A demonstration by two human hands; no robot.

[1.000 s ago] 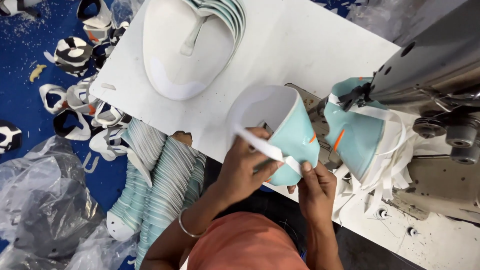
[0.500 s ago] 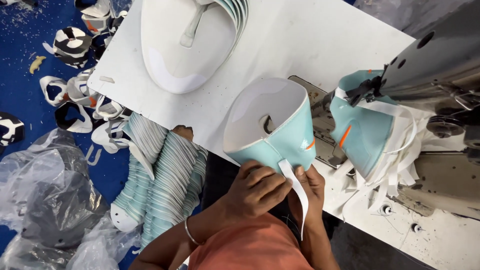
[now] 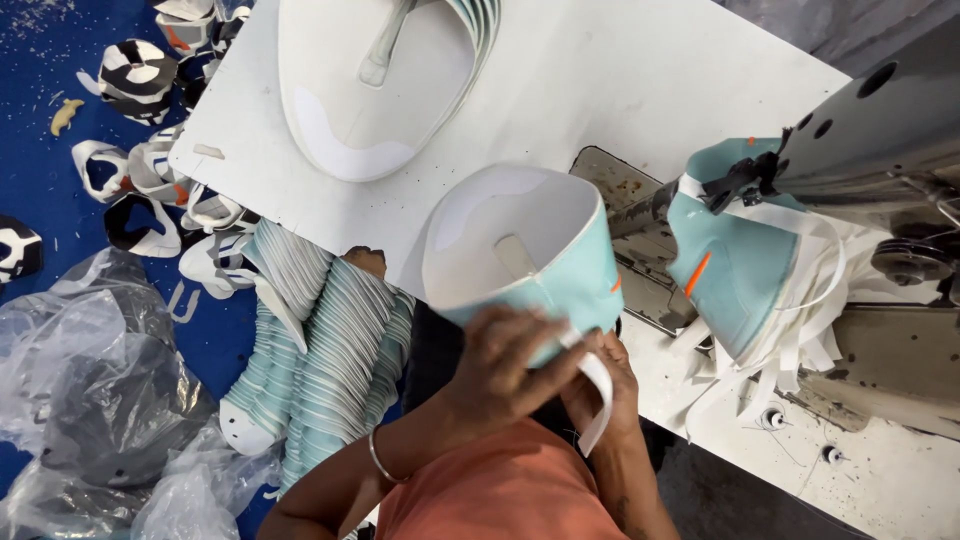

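Observation:
Both my hands hold a light teal shoe upper (image 3: 545, 262) with a white lining, curled into an open loop above the near edge of the white table (image 3: 640, 90). My left hand (image 3: 505, 365) grips its lower edge from the front. My right hand (image 3: 600, 385) pinches the same edge just to the right, where a white strip (image 3: 600, 395) hangs down. Another teal upper with an orange mark (image 3: 735, 270) sits under the grey sewing machine arm (image 3: 870, 130).
A stack of white-lined uppers (image 3: 375, 75) lies at the table's far side. A pile of teal and white pieces (image 3: 320, 350) hangs left of my lap. Black and white shoe parts (image 3: 135, 80) and clear plastic bags (image 3: 90, 390) lie on the blue floor.
I have turned the teal upper so its open white inside faces up, and drawn it nearer my body. The white strip now hangs down beside my right hand.

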